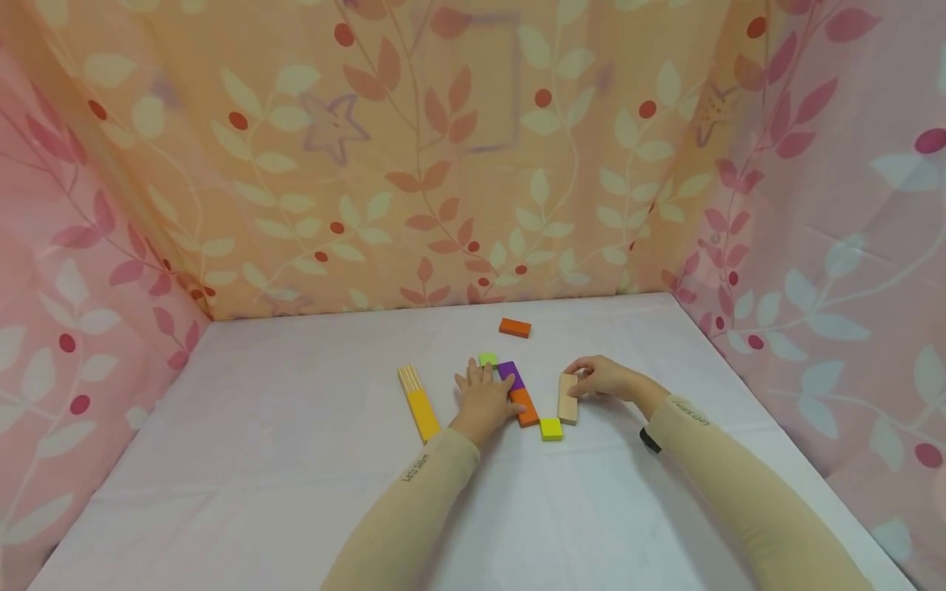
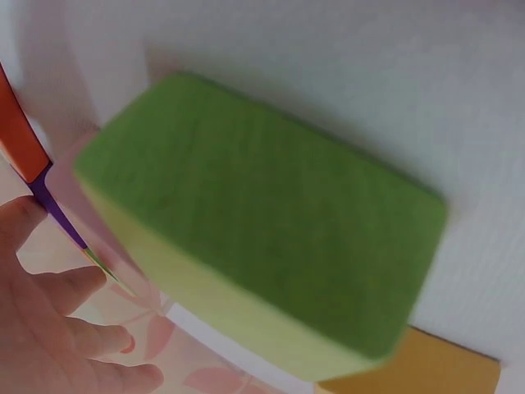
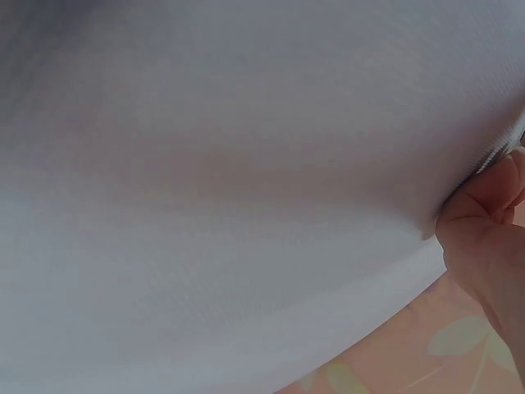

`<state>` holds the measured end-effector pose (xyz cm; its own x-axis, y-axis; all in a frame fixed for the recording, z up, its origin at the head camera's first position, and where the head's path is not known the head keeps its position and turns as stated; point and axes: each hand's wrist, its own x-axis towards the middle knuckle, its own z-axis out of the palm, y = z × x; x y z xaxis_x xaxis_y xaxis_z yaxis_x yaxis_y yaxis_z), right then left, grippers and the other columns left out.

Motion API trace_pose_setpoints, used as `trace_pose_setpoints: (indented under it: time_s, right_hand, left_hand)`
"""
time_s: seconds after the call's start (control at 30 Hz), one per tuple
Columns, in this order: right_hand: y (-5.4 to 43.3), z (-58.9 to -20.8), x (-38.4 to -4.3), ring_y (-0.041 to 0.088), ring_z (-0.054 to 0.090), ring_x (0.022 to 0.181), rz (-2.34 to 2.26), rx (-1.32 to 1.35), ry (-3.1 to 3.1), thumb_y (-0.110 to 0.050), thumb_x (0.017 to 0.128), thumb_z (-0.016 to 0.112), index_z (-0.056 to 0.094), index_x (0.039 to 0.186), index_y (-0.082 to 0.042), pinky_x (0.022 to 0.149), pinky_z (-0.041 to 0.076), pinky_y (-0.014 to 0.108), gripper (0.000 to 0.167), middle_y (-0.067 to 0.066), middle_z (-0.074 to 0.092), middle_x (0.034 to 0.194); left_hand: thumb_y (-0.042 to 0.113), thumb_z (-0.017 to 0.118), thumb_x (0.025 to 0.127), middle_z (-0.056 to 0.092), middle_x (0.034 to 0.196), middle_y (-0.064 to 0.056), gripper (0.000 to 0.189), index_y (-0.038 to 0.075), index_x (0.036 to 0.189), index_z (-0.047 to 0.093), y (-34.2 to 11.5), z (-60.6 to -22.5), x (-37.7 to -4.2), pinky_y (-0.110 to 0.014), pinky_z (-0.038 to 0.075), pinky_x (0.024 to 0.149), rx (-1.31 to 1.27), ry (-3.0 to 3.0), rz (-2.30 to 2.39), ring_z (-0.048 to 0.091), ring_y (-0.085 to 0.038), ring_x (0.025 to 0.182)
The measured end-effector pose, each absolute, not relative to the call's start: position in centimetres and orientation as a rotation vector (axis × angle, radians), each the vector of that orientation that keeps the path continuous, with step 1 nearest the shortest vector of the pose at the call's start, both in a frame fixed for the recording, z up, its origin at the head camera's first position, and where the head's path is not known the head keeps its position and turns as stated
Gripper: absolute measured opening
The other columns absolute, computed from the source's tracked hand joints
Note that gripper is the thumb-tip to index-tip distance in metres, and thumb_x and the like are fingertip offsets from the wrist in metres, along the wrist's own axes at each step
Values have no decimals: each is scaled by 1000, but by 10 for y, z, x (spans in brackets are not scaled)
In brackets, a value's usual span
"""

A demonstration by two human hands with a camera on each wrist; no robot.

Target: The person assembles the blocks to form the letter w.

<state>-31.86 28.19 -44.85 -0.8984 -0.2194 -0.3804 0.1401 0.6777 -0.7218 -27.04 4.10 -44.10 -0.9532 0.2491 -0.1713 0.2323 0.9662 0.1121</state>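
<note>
My left hand (image 1: 482, 406) has its fingers spread, with fingertips right at a purple block (image 1: 510, 374), an orange block (image 1: 525, 407) and a light green block (image 1: 489, 359). In the left wrist view those fingers extend beside the purple strip. My right hand (image 1: 608, 379) pinches the upper end of a plain wooden block (image 1: 567, 400), its fingers curled. A yellow-green square block (image 1: 551, 429) joins the orange block's lower end to the wooden one. In the right wrist view the fingers sit at the edge, the block hidden.
Left of my left hand lies a yellow block (image 1: 424, 415) with a row of thin pale yellow sticks (image 1: 409, 377) above it. A separate orange block (image 1: 515, 328) is farther back. Close to the left wrist camera stands a large green block (image 2: 262, 213). Patterned curtains (image 1: 414, 164) surround the white table.
</note>
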Motion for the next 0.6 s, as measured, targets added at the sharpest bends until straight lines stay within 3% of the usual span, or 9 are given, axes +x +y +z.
trace_pose_setpoints:
  time_s: [0.3, 0.43, 0.5, 0.6]
  right_hand:
    - [281, -433, -350, 24, 47, 90, -1107, -28, 2457, -33, 96, 62, 46, 143, -5, 74, 41, 34, 57, 15, 53, 113]
    - [270, -433, -369, 37, 46, 117, -1092, -79, 2480, -36, 98, 57, 33, 151, -9, 96, 43, 50, 65, 28, 42, 140]
    - [264, -435, -378, 43, 40, 128, -1042, -134, 2499, -37, 99, 56, 27, 154, -10, 103, 36, 58, 68, 33, 34, 146]
    - [257, -440, -389, 46, 36, 131, -961, -222, 2539, -39, 98, 56, 23, 155, -11, 106, 30, 59, 71, 35, 32, 145]
  left_hand:
    - [60, 59, 87, 30, 156, -15, 66, 29, 145, 47, 41, -441, -276, -63, 15, 111, 352, 2937, 180, 10, -43, 145]
    - [60, 59, 87, 31, 155, -15, 66, 30, 145, 48, 40, -440, -274, -62, 17, 111, 343, 2940, 161, 13, -43, 144]
    - [61, 59, 87, 31, 155, -15, 66, 30, 145, 48, 41, -441, -274, -62, 17, 111, 335, 2938, 152, 13, -43, 144]
    - [62, 59, 87, 31, 155, -14, 66, 32, 144, 48, 42, -442, -272, -62, 18, 111, 325, 2935, 132, 13, -43, 144]
